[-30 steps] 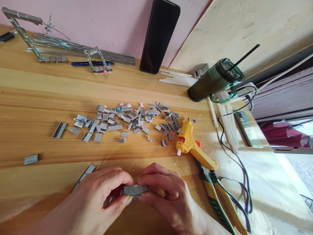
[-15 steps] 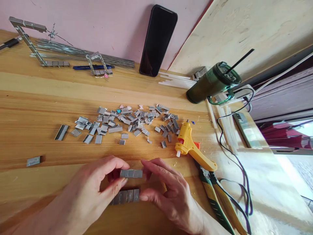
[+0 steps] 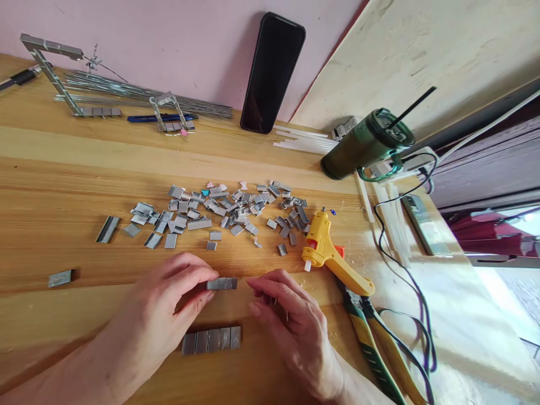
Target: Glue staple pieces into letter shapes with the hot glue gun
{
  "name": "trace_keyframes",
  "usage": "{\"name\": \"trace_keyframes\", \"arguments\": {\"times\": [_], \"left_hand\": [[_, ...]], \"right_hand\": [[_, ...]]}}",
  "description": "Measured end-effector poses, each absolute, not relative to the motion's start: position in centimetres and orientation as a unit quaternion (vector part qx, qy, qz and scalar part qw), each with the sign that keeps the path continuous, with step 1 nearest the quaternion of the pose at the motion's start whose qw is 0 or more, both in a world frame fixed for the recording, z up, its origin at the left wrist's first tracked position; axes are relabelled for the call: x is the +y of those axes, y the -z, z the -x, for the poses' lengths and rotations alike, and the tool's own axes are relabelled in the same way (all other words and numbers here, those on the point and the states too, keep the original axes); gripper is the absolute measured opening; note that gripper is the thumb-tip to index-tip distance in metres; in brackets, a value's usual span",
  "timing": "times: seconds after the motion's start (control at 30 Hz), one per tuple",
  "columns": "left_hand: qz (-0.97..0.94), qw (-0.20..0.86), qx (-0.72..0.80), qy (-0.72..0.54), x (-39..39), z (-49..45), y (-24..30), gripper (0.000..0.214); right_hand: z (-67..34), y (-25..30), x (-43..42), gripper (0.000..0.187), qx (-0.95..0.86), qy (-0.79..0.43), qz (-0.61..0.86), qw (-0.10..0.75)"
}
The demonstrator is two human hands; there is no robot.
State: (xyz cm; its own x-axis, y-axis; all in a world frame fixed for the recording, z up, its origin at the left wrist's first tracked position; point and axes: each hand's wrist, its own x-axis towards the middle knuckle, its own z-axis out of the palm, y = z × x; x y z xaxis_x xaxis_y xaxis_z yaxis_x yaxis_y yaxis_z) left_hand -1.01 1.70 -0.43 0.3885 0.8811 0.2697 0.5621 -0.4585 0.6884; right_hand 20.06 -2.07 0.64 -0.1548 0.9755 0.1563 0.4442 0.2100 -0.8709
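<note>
Staple strip [image 3: 222, 283], a short grey metal bar of staples stuck side by side, is held just above the table [image 3: 63, 169], pinched at its left end between the thumb and forefinger of the left hand [image 3: 169, 306]. That grip is clenched on the strip, and the rest of the bar juts out free to the right.

It looks very light and stiff along its length, but brittle at the seams: a bend or twist would likely snap it into shorter bits like those in the pile [image 3: 219, 211] farther back. Its flat faces are smooth and probably slippery, so the narrow edges or the two ends seem the safest places to hold it, with light pressure.

The left hand comes in from the lower left, wrist low and the other fingers curled under. The right hand [image 3: 291, 320] lies palm down to the right, its grip released, fingers loosely spread. Its forefinger tip is near the strip's free end but apart from it.

A longer strip [image 3: 212, 340] lies flat on the table nearer the person, between the two hands. A yellow glue gun [image 3: 324, 253] and pliers [image 3: 371, 343] rest to the right.
</note>
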Motion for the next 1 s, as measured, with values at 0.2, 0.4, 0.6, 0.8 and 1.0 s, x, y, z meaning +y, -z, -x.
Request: {"name": "trace_keyframes", "arguments": {"times": [0.2, 0.4, 0.6, 0.8, 1.0], "left_hand": [[-0.824, 0.182, 0.45, -0.292, 1.7, 1.6, 1.3, 0.014], [-0.84, 0.124, 0.481, -0.218, 1.5, 1.6, 1.0, 0.015], [-0.828, 0.14, 0.498, -0.216, 1.8, 1.4, -0.8, 0.02], [-0.786, 0.116, 0.521, -0.312, 2.7, 1.8, -2.9, 0.029], [-0.769, 0.107, 0.543, -0.319, 2.9, 1.5, -3.6, 0.035]], "right_hand": [[-20.0, -0.5, -2.0, 0.018, -0.694, -0.325, 0.53, 0.364], [-20.0, -0.6, -1.9, 0.017, -0.706, -0.312, 0.53, 0.351], [-20.1, -0.5, -2.1, 0.016, -0.7, -0.315, 0.529, 0.362], [-19.7, -1.6, -2.3, 0.012, -0.702, -0.285, 0.524, 0.389], [-19.4, -2.6, -2.7, 0.033, -0.797, -0.273, 0.422, 0.336]]}}
